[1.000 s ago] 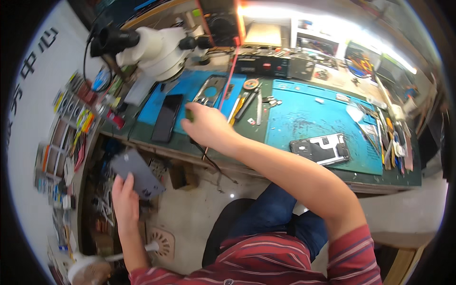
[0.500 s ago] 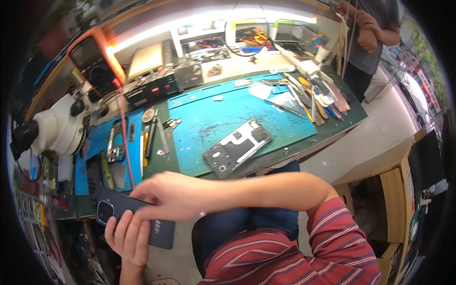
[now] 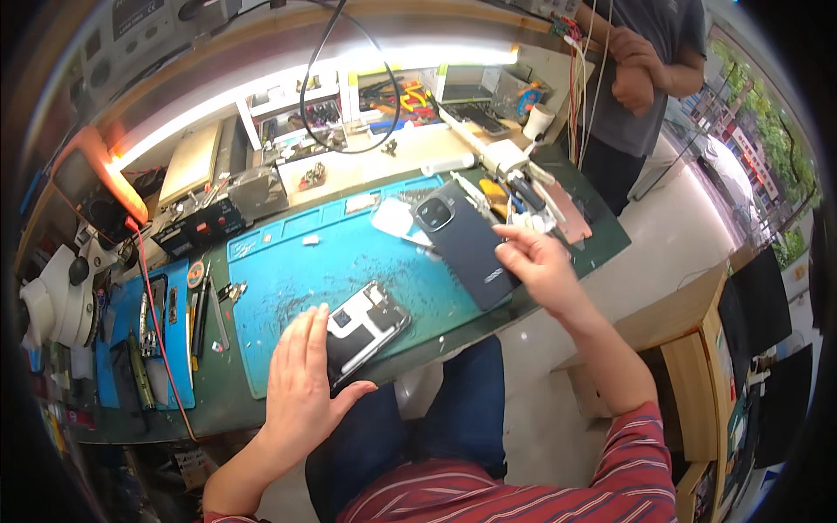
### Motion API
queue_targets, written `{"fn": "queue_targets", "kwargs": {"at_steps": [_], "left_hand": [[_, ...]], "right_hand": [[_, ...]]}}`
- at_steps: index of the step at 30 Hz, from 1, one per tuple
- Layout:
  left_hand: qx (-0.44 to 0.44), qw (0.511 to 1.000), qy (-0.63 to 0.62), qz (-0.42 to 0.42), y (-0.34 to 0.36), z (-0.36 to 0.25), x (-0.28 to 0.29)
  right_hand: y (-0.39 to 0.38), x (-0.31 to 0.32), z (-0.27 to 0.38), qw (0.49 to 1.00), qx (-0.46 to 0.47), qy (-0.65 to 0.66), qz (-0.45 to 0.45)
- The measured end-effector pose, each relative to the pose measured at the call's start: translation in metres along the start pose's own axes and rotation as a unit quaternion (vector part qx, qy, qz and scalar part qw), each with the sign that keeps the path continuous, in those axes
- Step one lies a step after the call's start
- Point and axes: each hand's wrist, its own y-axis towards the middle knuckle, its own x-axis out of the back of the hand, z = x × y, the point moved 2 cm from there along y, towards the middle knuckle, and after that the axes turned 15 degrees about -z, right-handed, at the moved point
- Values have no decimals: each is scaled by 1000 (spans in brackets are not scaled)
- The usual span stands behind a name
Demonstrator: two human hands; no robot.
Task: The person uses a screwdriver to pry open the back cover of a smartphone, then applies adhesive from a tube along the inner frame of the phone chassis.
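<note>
My right hand (image 3: pixel 545 275) grips the right edge of a dark phone back cover (image 3: pixel 462 248) with a rounded-square camera bump, held tilted over the mat's right part beside the tools (image 3: pixel 523 192). My left hand (image 3: pixel 296 383) is open, fingers stretched along the left side of a disassembled phone (image 3: pixel 370 322), touching it, thumb out toward the near edge. That phone shows black and silver innards and lies at the front of the turquoise mat (image 3: pixel 270 261); my fingers hide part of it.
A second blue mat (image 3: pixel 179 349) with phone parts lies left, near a microscope (image 3: pixel 48 301), orange multimeter (image 3: pixel 118 183) and black instrument (image 3: pixel 196 231). Lit shelves (image 3: pixel 384 100) stand behind. A person in grey (image 3: pixel 658 35) stands back right, arms bent. A wooden cabinet (image 3: pixel 689 392) is right.
The view has swung rightward. The dark cover has moved from both hands at lower left to my right hand on the right. My left hand has let go and reached the disassembled phone.
</note>
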Motion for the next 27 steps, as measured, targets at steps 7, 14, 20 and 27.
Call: {"fn": "queue_targets", "kwargs": {"at_steps": [7, 14, 20, 27], "left_hand": [[25, 995, 16, 99, 27, -8, 3], [21, 979, -79, 188, 63, 32, 12], [-108, 987, -10, 119, 51, 26, 4], [-180, 983, 28, 25, 40, 26, -10]], "right_hand": [[60, -11, 13, 784, 406, -432, -185], [158, -8, 31, 813, 387, -410, -145], [213, -6, 14, 803, 398, -442, -50], [248, -4, 30, 798, 344, -476, -132]]}}
